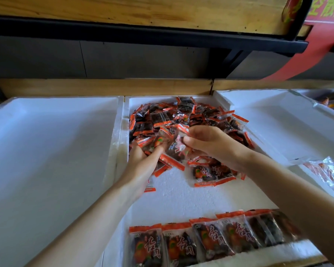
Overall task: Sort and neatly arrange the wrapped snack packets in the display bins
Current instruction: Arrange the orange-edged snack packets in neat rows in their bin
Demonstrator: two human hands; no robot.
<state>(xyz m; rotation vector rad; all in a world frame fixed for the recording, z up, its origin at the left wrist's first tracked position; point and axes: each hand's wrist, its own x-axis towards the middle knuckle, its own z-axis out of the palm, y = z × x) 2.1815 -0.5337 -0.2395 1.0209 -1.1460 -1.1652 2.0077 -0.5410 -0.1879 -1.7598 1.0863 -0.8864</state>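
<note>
A loose heap of clear snack packets (pixel 183 116) with orange-red ends fills the far half of the middle white foam bin (pixel 170 191). Along the bin's near edge several packets (pixel 206 239) stand in a neat overlapping row. My left hand (pixel 143 160) holds a small bunch of packets at the heap's near left side. My right hand (pixel 206 143) pinches one packet (pixel 176 149) between the two hands, just above the heap. Two more packets (pixel 210 174) lie flat under my right wrist.
An empty white foam bin (pixel 46 151) lies to the left, another (pixel 278 120) to the right. At the right edge sit silver-wrapped orange packets (pixel 330 170). A wooden board (pixel 104 87) runs behind the bins, under a black shelf frame (pixel 143 33). A red banner (pixel 316 47) hangs top right.
</note>
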